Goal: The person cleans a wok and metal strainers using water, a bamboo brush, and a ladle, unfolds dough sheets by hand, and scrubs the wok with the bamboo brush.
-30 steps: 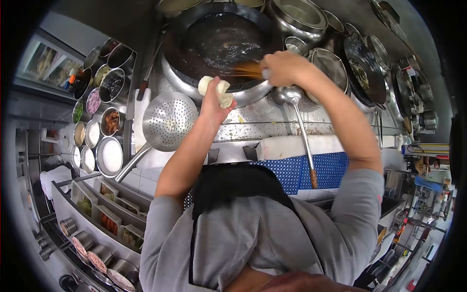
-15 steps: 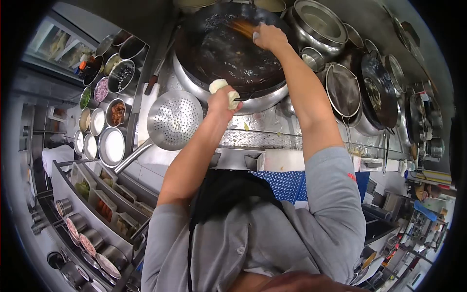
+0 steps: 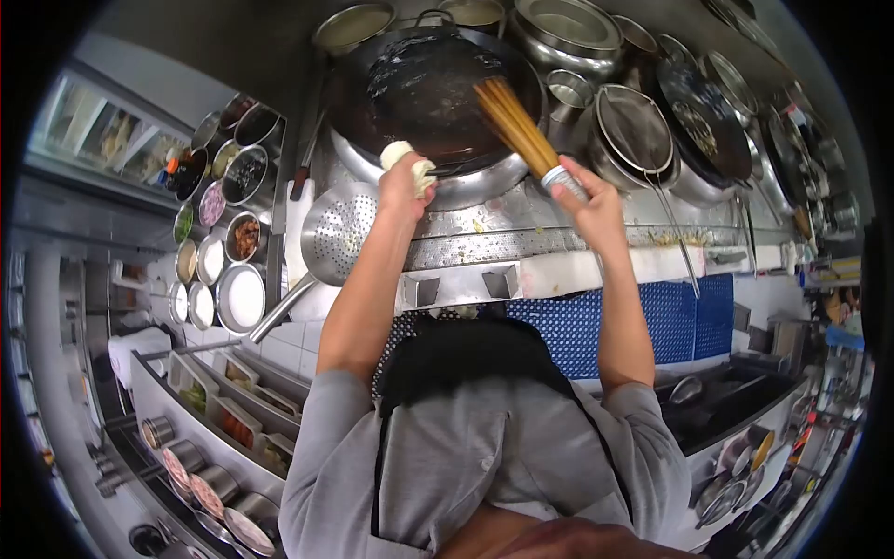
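Observation:
My left hand (image 3: pixel 402 189) is closed round a folded pale cloth (image 3: pixel 398 155) at the near rim of a large dark wok (image 3: pixel 424 116). The wok's near handle is mostly hidden by the cloth and hand. A bamboo wok brush (image 3: pixel 518 129) is gripped in my right hand (image 3: pixel 593 207) by its pale-banded end. Its bristles point up and left, over the wok's right side. The wok sits on a round steel ring (image 3: pixel 480 188) and its inside looks wet and brown.
A perforated strainer (image 3: pixel 343 233) lies left of the wok. Bowls of ingredients (image 3: pixel 244 296) stand farther left. On the right are a mesh sieve (image 3: pixel 635 130), a second wok (image 3: pixel 703 126) and steel pots (image 3: pixel 570 37). A steel ledge (image 3: pixel 466 287) runs along the front.
My right hand has drawn the brush out of the wok, moving toward me and rightward. My left hand still grips the cloth at the rim. The camera view has shifted.

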`<move>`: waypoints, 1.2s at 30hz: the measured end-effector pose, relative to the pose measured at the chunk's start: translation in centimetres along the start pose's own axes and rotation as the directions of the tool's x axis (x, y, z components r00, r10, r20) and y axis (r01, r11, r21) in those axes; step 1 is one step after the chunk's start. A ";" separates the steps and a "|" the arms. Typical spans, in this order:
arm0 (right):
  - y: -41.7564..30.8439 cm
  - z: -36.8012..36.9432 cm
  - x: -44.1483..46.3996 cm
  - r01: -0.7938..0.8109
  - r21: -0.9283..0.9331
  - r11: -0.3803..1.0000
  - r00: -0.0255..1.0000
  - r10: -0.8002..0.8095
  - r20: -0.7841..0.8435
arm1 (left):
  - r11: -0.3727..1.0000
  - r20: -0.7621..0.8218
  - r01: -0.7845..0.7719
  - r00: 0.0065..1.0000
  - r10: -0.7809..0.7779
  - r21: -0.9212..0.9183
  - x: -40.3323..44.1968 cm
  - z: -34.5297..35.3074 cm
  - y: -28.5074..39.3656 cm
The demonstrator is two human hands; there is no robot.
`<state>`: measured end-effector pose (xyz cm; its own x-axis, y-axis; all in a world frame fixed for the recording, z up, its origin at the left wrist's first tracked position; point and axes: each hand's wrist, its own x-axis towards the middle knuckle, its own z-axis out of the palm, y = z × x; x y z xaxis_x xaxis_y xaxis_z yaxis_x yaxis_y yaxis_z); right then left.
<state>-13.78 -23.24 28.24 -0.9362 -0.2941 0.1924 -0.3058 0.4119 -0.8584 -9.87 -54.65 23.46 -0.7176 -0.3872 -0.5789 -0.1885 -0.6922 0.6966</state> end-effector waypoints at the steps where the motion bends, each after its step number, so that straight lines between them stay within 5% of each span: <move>1: -0.7 0.5 -0.8 -0.002 0.047 0.999 1.000 0.003 -0.018 | 1.000 0.019 0.002 1.000 -0.002 0.001 0.0 -0.2 0.1; 5: -3.5 3.4 -1.4 0.054 0.107 0.993 0.998 -0.055 0.005 | 0.999 0.045 0.002 0.999 -0.004 0.050 -0.6 -1.0 0.6; 8: -8.5 4.7 -0.3 0.060 -0.135 0.989 0.992 -0.044 0.121 | 0.999 0.067 -0.005 0.998 0.001 0.053 -1.5 -1.9 0.9; 17: -11.7 9.5 1.0 0.278 -0.310 0.909 0.916 -0.154 0.371 | 0.992 0.067 -0.037 0.997 0.029 0.119 -4.8 -4.2 1.4; 36: -11.9 10.2 -1.1 0.336 -0.202 0.920 0.866 -0.218 0.450 | 0.958 -0.046 -0.190 0.978 0.205 0.216 -11.5 -6.6 1.2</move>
<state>-7.35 -36.59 33.43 -0.6667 -0.7321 0.1396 -0.6307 0.4543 -0.6291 2.62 -55.03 28.16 -0.7092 -0.5484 -0.4430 -0.1890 -0.4575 0.8689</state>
